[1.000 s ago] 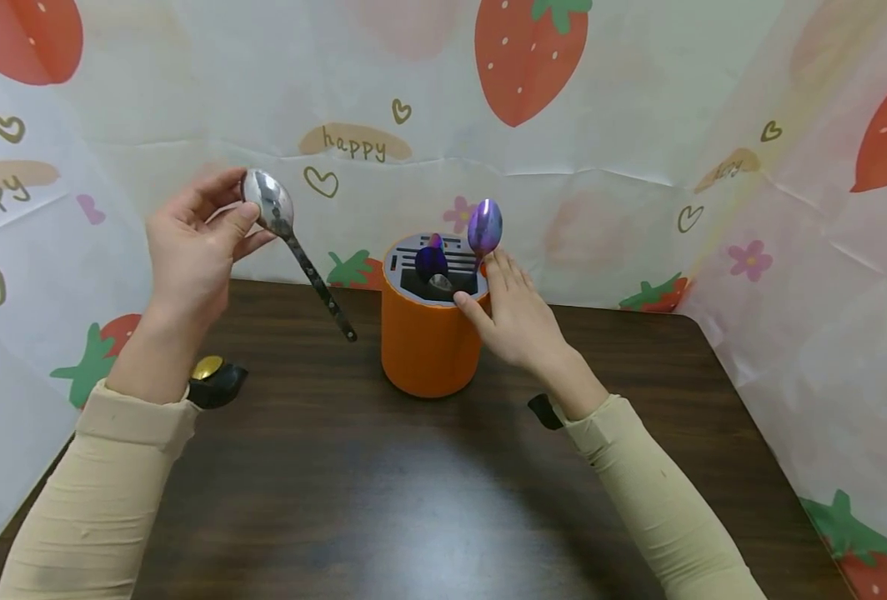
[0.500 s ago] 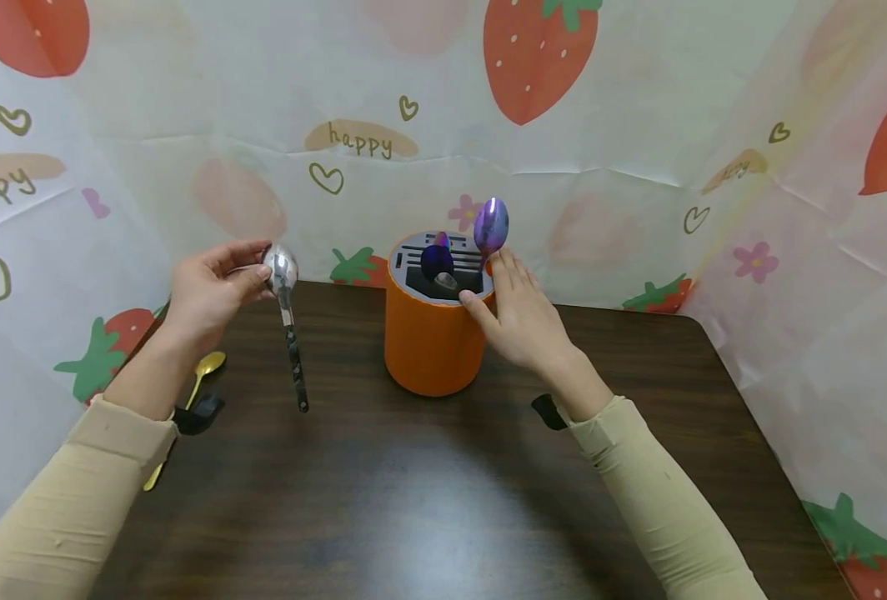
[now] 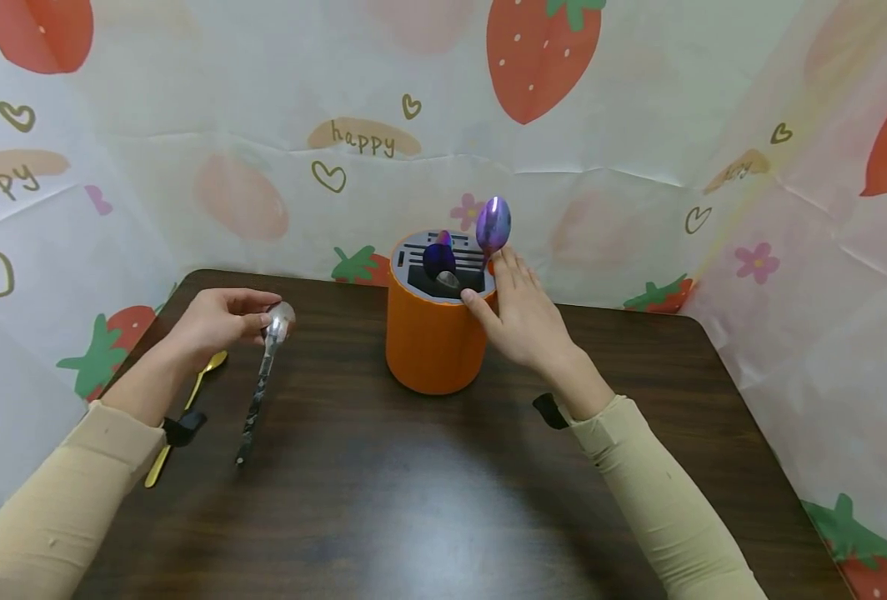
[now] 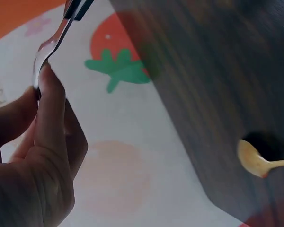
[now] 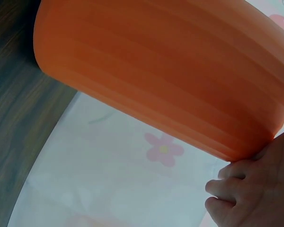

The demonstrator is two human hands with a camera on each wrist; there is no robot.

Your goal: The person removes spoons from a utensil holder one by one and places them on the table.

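Note:
Between thumb and fingers, my left hand (image 3: 218, 321) pinches a silver spoon (image 3: 256, 400) by its bowl. The spoon's dark, patterned handle slants down toward me, close over the table; in the left wrist view only part of the spoon (image 4: 52, 42) shows. My right hand (image 3: 526, 325) rests with extended fingers against the right side and rim of an orange utensil holder (image 3: 434, 350), its thumb at the front rim. From the holder's grey slotted top a purple spoon (image 3: 493, 223) stands bowl up, with a dark purple utensil (image 3: 439, 262) and a small silver one beside it.
A gold spoon (image 3: 202, 375) lies on the dark wooden table (image 3: 413, 500) left of the silver spoon, partly under my left wrist. A white backdrop (image 3: 608, 100) printed with strawberries and hearts stands along the table's back and sides.
My left hand has lowered the silver spoon from above the table's back edge toward the left tabletop, its handle swinging to point toward me. The gold spoon is more visible. My right hand stays.

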